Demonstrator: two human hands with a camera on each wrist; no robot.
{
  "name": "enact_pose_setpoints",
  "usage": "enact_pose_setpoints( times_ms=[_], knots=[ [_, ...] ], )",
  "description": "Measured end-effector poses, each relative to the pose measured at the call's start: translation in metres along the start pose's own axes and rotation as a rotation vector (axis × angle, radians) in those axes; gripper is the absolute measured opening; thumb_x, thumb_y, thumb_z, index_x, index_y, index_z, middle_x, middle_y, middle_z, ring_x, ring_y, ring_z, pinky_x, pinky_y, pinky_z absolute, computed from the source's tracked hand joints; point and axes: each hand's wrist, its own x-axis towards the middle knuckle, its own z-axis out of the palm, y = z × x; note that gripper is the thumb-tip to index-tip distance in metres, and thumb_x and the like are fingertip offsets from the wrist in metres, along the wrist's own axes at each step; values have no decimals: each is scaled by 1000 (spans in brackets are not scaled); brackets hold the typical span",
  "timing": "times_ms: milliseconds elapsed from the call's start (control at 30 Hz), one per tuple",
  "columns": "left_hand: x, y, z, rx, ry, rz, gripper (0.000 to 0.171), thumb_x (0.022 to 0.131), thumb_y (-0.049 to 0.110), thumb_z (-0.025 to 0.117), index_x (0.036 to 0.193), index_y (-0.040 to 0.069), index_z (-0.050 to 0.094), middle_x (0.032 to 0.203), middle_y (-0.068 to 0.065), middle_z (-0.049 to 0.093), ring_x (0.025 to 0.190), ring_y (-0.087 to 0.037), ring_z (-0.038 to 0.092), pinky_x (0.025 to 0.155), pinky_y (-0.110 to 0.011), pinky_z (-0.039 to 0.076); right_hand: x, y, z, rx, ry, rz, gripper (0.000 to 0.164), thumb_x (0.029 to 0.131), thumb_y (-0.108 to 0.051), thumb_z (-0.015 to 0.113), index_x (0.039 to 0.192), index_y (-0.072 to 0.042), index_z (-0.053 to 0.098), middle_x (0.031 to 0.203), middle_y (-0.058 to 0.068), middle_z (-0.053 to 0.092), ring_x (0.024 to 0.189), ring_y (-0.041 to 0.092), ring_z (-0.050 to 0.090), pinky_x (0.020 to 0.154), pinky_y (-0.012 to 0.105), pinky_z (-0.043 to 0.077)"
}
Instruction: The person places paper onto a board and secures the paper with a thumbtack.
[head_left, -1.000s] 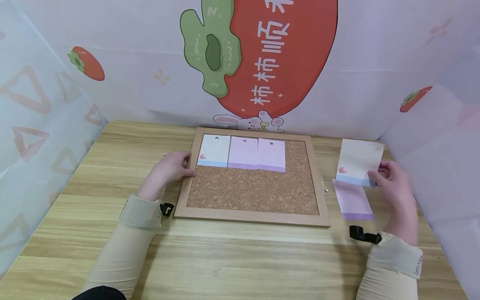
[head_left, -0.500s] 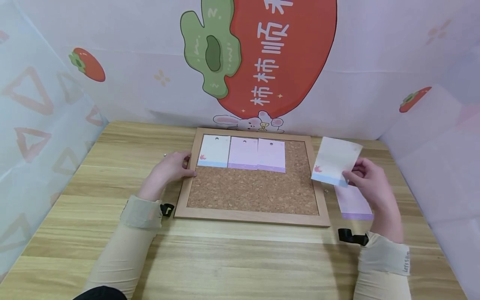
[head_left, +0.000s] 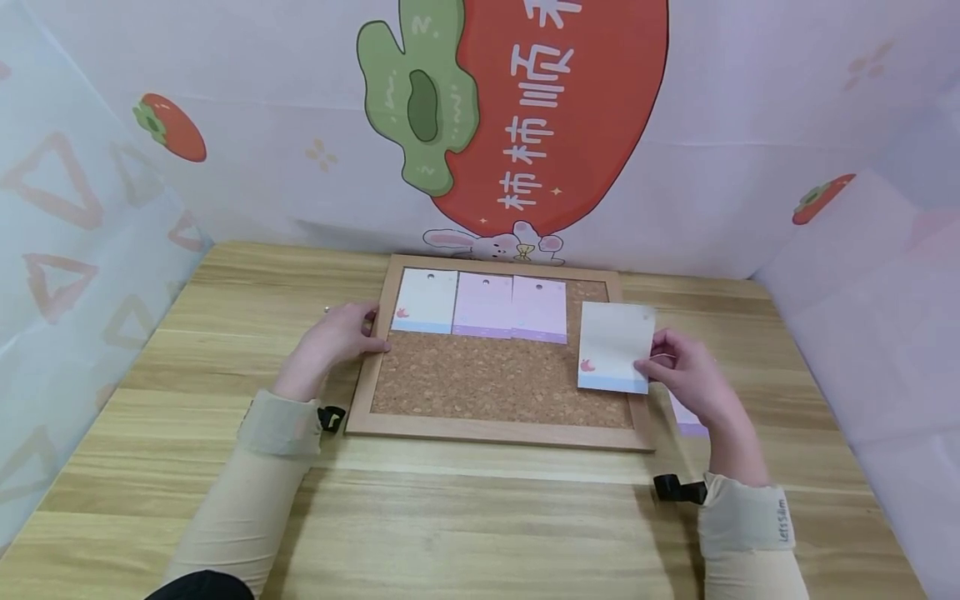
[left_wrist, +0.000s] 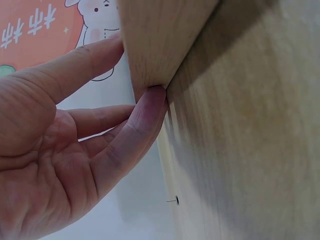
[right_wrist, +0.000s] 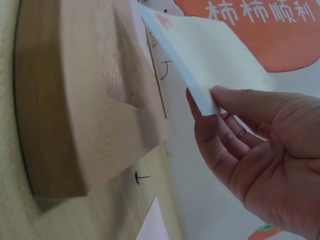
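Observation:
A wood-framed corkboard (head_left: 480,375) lies on the table with a white note card (head_left: 423,304) and two lilac note cards (head_left: 483,308) pinned along its top. My left hand (head_left: 337,337) holds the board's left edge, thumb at the upper edge and a fingertip low against the side in the left wrist view. Over the board's right side, my right hand (head_left: 693,375) pinches a white note card (head_left: 615,346) by its lower right edge. That card has a blue strip and a small red print. Its fingers curl behind it in the right wrist view.
A lilac note card (head_left: 686,417) lies on the table right of the board, mostly covered by the right hand. One pushpin (left_wrist: 176,200) lies left of the board, another pushpin (right_wrist: 139,177) at its right. A printed cloth backdrop (head_left: 285,183) stands behind.
My right hand has carried the white card leftward from beside the board to above its right side. The left hand has kept its place on the board's edge.

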Motion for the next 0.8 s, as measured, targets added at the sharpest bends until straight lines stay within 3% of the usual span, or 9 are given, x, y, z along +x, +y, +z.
enact_pose_setpoints(
  times_ms=[300, 467, 633, 800],
  knots=[
    [0, -1, -1, 17, 3, 6, 66, 92, 20, 71, 144, -8, 42, 128, -29, 61, 116, -41, 61, 99, -53, 51, -4, 3, 10, 79, -57, 40, 26, 94, -8, 68, 105, 7, 50, 98, 5, 63, 90, -5, 65, 74, 21, 56],
    [1, -4, 1, 18, 19, 28, 51, 92, 20, 72, 131, -6, 52, 123, -26, 64, 110, -38, 63, 96, -51, 52, -2, 5, 18, 71, -80, 47, 27, 93, -6, 69, 106, 7, 48, 88, 5, 57, 77, -5, 60, 66, 20, 51],
    [1, -5, 1, 9, 25, 35, 49, 92, 20, 72, 130, -4, 53, 125, -25, 63, 112, -37, 62, 97, -52, 51, 2, 4, 24, -66, -65, 36, 28, 90, -3, 71, 106, 5, 50, 77, 5, 51, 66, 4, 49, 61, 19, 44],
    [3, -4, 1, -10, 2, 13, 60, 92, 20, 72, 140, -5, 47, 126, -27, 63, 113, -38, 63, 97, -51, 52, 5, 0, 27, -297, -35, 34, 41, 88, -7, 74, 120, 4, 52, 91, 11, 63, 80, 16, 56, 70, 24, 48]
  ],
)
